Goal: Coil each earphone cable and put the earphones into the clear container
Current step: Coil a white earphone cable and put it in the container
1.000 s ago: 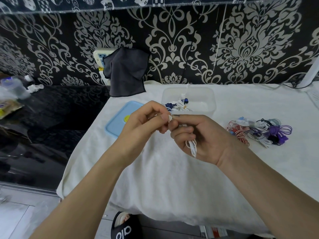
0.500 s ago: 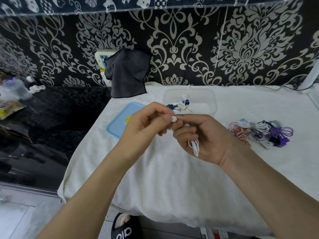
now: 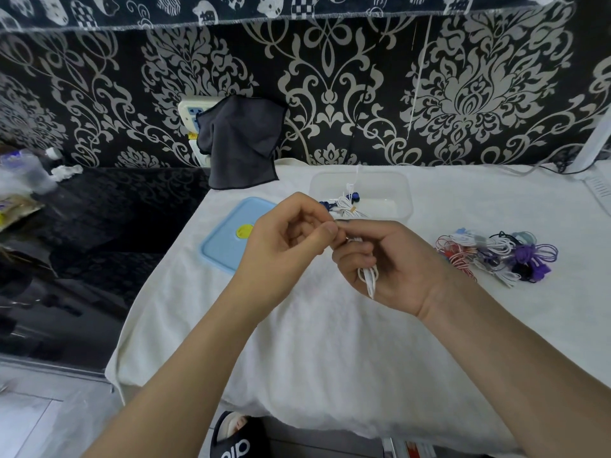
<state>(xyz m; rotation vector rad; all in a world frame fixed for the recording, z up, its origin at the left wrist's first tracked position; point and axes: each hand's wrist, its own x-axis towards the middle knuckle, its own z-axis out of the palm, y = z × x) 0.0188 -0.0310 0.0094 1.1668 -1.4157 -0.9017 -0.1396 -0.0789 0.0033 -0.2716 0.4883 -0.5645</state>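
Over the middle of the white towel (image 3: 330, 358), both hands met at chest height, well clear of the cloth, presumably so the cable could hang free while being wound. Right hand (image 3: 393, 266) was curled round a bundle of white earphone cable (image 3: 368, 277), loops hanging out below the fingers; it seemed to act as the spool. Left hand (image 3: 291, 236) pinched thumb against forefinger right at the top of that bundle, apparently on the loose end or a bud, though what sat inside the pinch was hidden. Judged to be the last turn or the tuck of the coil. Clear container (image 3: 401, 193) stood open just behind the hands, within easy reach for the drop, with a white coil and a blue one (image 3: 347, 203) already inside. Its blue lid (image 3: 224, 249) lay flat to the left, out of the way. Heap of uncoiled earphones (image 3: 496, 252), red-striped, white and purple, waited to the right, near the working hand. Much of the task looked unfinished. Dark cloth (image 3: 241, 143) hung at the wall behind.
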